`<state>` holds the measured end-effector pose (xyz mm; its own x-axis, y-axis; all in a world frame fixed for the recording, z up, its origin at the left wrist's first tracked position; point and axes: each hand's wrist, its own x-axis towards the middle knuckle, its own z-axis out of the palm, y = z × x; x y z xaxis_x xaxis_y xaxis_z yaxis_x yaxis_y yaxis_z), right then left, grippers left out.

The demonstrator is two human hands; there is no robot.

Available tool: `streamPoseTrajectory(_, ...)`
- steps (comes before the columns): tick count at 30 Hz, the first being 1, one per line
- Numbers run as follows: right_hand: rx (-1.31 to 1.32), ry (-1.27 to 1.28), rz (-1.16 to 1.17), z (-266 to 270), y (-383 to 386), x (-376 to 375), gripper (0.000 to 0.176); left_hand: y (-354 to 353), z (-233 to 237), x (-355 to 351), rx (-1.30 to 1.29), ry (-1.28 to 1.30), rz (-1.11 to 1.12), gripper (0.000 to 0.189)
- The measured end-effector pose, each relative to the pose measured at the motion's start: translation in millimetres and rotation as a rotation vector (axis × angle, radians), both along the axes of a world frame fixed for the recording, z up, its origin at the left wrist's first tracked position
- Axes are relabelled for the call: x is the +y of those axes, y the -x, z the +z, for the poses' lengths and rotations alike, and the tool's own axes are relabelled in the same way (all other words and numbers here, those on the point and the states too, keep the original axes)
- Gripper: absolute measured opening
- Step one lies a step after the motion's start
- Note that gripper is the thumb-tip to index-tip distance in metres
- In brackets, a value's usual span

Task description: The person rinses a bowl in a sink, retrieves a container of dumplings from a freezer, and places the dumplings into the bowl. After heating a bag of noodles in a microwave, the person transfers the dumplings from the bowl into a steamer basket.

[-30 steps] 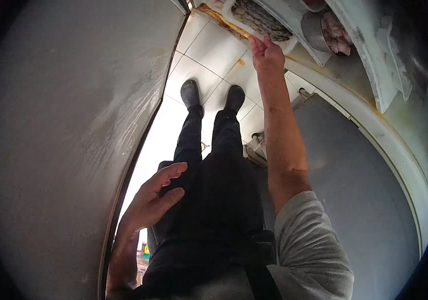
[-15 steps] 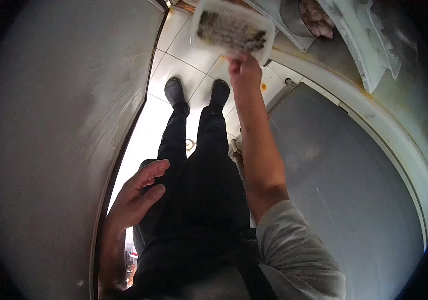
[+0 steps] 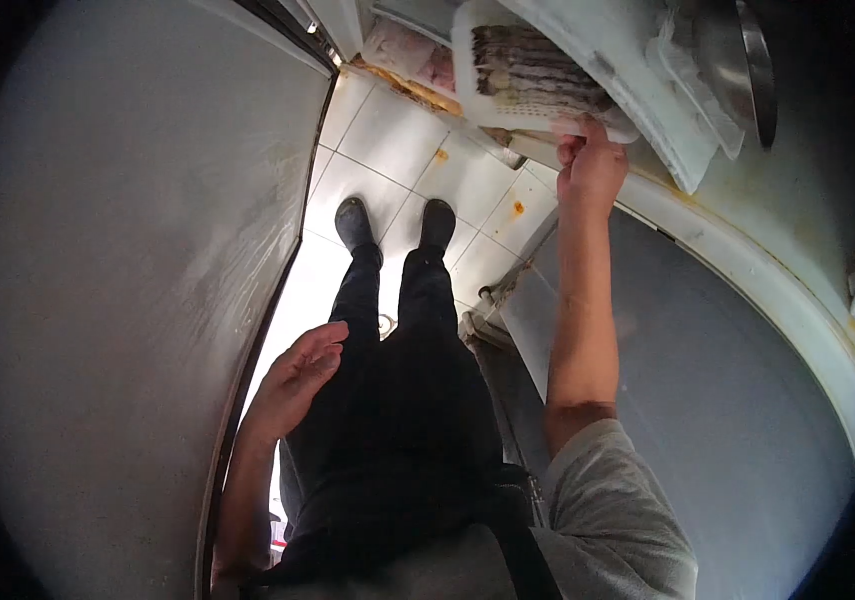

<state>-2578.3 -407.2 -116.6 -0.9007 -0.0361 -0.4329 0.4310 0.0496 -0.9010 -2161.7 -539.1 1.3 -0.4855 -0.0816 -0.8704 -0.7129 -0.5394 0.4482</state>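
Note:
My right hand (image 3: 593, 165) pinches the near edge of a white shallow tray (image 3: 463, 60). In it lie dark and pale food strips (image 3: 540, 72) in rows; I cannot make out their kind. The tray is at the front of a white-lined compartment, its far right part hidden behind a translucent white container (image 3: 638, 115). My left hand (image 3: 300, 378) hangs in front of my left thigh, holding nothing, its fingers stretched out and the thumb lying close to them.
A grey door (image 3: 128, 260) stands along the left and another grey panel (image 3: 708, 360) at the lower right. Metal bowls (image 3: 748, 70) sit in the compartment, with pinkish packed food (image 3: 413, 52) at its left end. Below, my boots (image 3: 356, 222) stand on white tiles (image 3: 388, 130).
My right hand has carried the tray rightward into the compartment, next to the white container. My left hand has stayed low, its thumb now nearer the fingers. The view has shifted a little.

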Motion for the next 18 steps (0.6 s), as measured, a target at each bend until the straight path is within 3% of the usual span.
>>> streamPoseTrajectory(11,0.135,0.356,-0.350,-8.3,23.7,-39.9,0.022,1.7,-1.4,-3.5,-0.002,-0.003,0.001,0.045)
streamPoseTrajectory(15,0.195,0.197,-0.271,-16.5,39.2,-37.1,0.030,5.6,3.1,-5.2,-0.029,0.007,0.010,0.042)
streamPoseTrajectory(18,0.276,0.389,-0.259,-20.0,54.1,-30.1,0.029,-2.0,-2.1,-4.7,-0.006,0.028,0.005,0.041)
